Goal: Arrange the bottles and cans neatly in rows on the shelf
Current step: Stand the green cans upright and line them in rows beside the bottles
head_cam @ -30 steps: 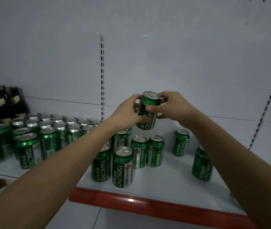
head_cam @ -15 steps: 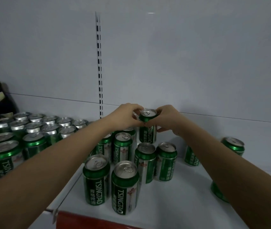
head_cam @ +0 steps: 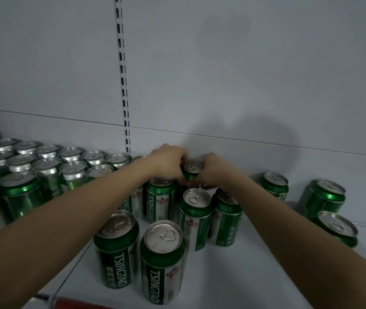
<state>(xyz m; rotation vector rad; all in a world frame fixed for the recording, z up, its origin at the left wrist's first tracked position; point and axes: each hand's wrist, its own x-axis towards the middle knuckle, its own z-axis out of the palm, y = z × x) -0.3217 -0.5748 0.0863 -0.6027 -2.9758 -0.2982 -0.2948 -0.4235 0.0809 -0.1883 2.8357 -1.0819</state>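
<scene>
Can (head_cam: 191,171) sits at the shelf's (head_cam: 255,275) 12 o'clock end, behind two short rows of cans (head_cam: 178,221) (green, silver-topped); left hand (head_cam: 169,162) and right hand (head_cam: 211,171) both curl around its top, gripping it

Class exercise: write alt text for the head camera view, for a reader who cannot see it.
Both hands, left hand and right hand, grip one upright green aluminium beer can at the back of a white metal shelf, behind two short rows of matching cans.
</scene>
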